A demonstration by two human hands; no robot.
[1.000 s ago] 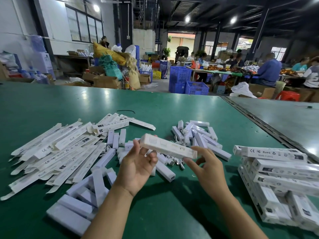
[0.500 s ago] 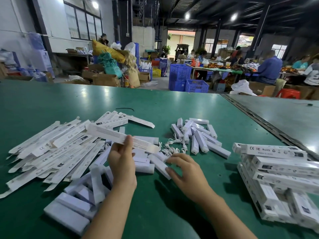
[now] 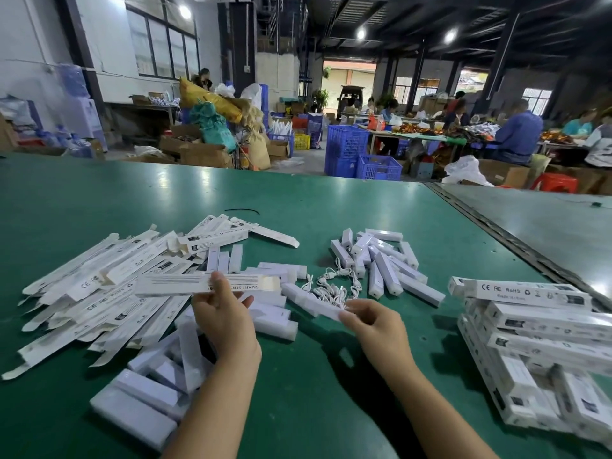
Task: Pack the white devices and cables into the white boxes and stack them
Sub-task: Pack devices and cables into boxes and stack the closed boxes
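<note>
Head — left fingers [image 3: 218, 282] pinch box [image 3: 172, 284], right fingers [image 3: 356, 318] device [image 3: 319, 308].

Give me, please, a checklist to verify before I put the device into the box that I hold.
1. Box held: ok, the left hand pinches the white box above the pile.
2. Device held: ok, the right hand pinches one white device at its end.
3. Box end open: cannot tell.
4. Cable taken: not ok, the cables lie tangled on the green table.
5. Stack nearby: ok, the packed boxes lie at the right.
</note>
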